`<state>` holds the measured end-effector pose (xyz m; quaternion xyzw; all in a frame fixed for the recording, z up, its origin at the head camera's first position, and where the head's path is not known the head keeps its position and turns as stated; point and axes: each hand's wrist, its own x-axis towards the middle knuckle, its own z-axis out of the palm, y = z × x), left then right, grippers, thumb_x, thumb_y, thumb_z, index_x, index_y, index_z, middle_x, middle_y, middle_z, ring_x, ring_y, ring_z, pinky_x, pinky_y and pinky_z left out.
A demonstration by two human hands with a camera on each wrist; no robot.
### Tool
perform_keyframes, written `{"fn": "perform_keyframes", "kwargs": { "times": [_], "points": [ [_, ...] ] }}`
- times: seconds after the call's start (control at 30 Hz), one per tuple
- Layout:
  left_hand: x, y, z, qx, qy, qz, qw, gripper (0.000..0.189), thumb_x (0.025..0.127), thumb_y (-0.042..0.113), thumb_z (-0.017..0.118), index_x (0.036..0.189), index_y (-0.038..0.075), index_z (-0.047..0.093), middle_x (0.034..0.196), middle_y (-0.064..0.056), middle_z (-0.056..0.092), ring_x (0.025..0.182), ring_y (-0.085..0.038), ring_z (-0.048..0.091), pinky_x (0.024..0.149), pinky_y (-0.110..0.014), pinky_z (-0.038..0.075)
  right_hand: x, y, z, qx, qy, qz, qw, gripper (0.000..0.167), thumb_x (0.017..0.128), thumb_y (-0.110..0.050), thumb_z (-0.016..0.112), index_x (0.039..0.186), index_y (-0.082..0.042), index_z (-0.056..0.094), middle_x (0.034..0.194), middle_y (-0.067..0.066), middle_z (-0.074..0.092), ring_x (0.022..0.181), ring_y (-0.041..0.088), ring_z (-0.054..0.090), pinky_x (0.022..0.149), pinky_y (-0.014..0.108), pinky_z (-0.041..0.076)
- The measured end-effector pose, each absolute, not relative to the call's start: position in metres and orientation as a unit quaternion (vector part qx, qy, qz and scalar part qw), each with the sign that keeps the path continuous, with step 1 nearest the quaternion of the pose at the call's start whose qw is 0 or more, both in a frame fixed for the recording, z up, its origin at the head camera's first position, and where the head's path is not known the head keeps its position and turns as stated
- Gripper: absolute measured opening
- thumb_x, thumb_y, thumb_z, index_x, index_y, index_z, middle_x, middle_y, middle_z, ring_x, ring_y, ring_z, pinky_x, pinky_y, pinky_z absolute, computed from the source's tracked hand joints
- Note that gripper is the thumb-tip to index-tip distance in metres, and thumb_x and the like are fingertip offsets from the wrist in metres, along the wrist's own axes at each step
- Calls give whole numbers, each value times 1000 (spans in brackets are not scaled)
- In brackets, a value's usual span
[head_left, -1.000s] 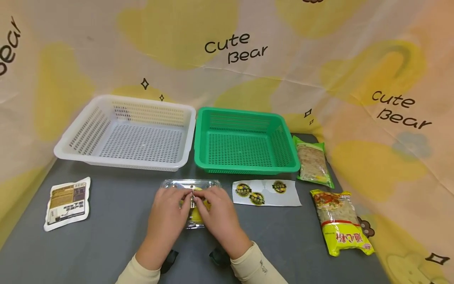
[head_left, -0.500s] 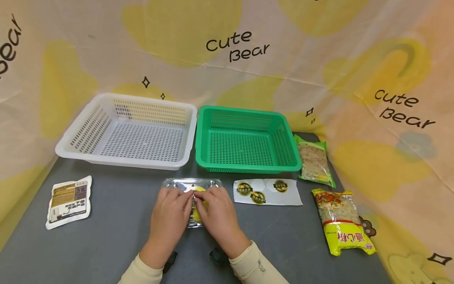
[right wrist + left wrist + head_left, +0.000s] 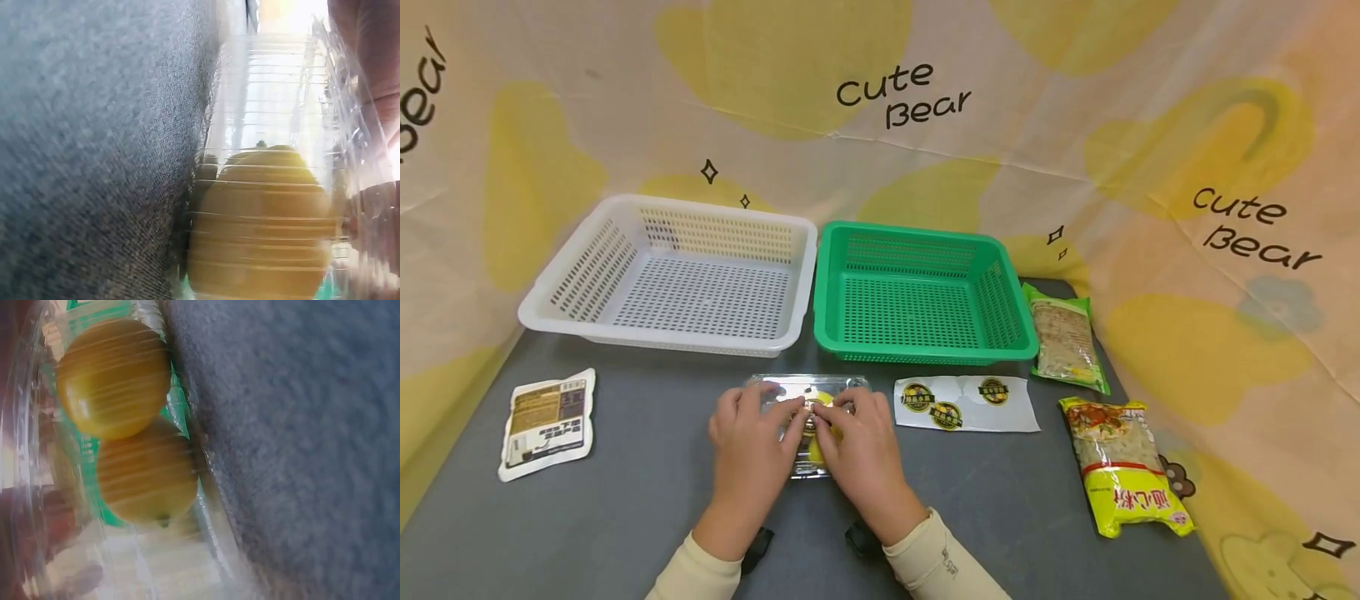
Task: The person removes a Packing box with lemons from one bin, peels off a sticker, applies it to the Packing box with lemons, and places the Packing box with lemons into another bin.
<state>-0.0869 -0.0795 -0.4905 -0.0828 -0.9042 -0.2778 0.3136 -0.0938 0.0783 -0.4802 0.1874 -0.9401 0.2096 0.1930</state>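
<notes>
A clear plastic fruit box lies on the grey table in front of me, with yellow-orange fruits showing through its ribbed side in the left wrist view. A small dark-and-gold sticker is at the middle of its lid, partly covered by my fingertips. My left hand presses there with thumb and forefinger, its other fingers spread over the lid. Opposite it, the thumb and forefinger of my right hand touch the sticker's other side. In the right wrist view, one fruit fills the near end of the box.
A white basket and a green basket stand along the back. Right of the box lies a white sticker sheet. Two food bags, one green-edged and one yellow, lie far right; a white pouch lies left.
The sticker, pinched up between both hands' fingertips a second ago, now lies flatter on the lid. My left fingers have spread outward to the left. The box has stayed in place.
</notes>
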Motion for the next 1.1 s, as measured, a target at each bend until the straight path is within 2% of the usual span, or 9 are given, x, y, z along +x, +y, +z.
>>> {"fn": "perform_keyframes", "kwargs": {
  "times": [0.1, 0.17, 0.27, 0.37, 0.5, 0.63, 0.77, 1.1],
  "points": [
    [-87, -82, -491, -41, -908, -319, 270, 39, 81, 15, 94, 115, 2, 80, 136, -29, 56, 121, -53, 44, 92, -68, 38, -88, 78, -479, 188, -952, 167, 175, 24, 101, -35, 74, 121, -24, 83, 135, 4, 66, 122, 28, 56, 96, 50, 49],
    [-86, -83, -490, -11, -911, -345, 228, 48, 84, 18, 92, 125, 1, 75, 147, -32, 48, 130, -55, 39, 98, -70, 36, -83, 78, -478, 197, -956, 143, 163, 30, 103, -38, 69, 128, -24, 80, 150, 3, 60, 137, 31, 49, 103, 58, 44],
    [-86, -83, -486, 29, -914, -369, 166, 56, 89, 20, 88, 137, 1, 67, 157, -32, 38, 138, -56, 32, 101, -71, 37, -74, 76, -478, 221, -955, 128, 154, 37, 107, -37, 61, 139, -21, 73, 159, -1, 53, 150, 31, 39, 111, 61, 37],
    [-85, -83, -482, 54, -912, -389, 117, 59, 92, 20, 83, 144, 2, 61, 162, -31, 32, 141, -56, 31, 101, -73, 39, -70, 74, -481, 239, -951, 114, 160, 41, 109, -35, 56, 146, -21, 68, 159, -4, 53, 152, 28, 37, 114, 61, 32],
    [-86, -87, -479, 72, -902, -420, 65, 66, 96, 23, 80, 153, 4, 52, 166, -30, 26, 145, -57, 28, 106, -76, 35, -69, 74, -488, 232, -954, 101, 160, 43, 111, -34, 51, 150, -22, 63, 158, -8, 53, 153, 26, 38, 115, 63, 31],
    [-89, -94, -477, 77, -893, -441, 33, 70, 97, 26, 78, 157, 7, 47, 167, -30, 24, 147, -59, 27, 110, -77, 30, -68, 74, -491, 216, -962, 102, 135, 47, 112, -37, 45, 155, -23, 58, 162, -11, 47, 156, 24, 32, 116, 66, 29],
    [-91, -101, -478, 80, -889, -451, 14, 71, 98, 28, 77, 159, 11, 45, 166, -29, 27, 148, -58, 28, 112, -76, 27, -67, 73, -491, 206, -968, 94, 111, 49, 113, -39, 42, 157, -24, 54, 165, -11, 43, 159, 24, 25, 118, 66, 26],
    [-92, -105, -479, 75, -887, -455, 3, 68, 100, 29, 74, 159, 12, 44, 162, -25, 37, 144, -54, 36, 112, -72, 30, -67, 72, -489, 184, -975, 84, 92, 49, 112, -40, 41, 158, -25, 54, 166, -8, 40, 160, 25, 24, 119, 67, 23]
  ]
}}
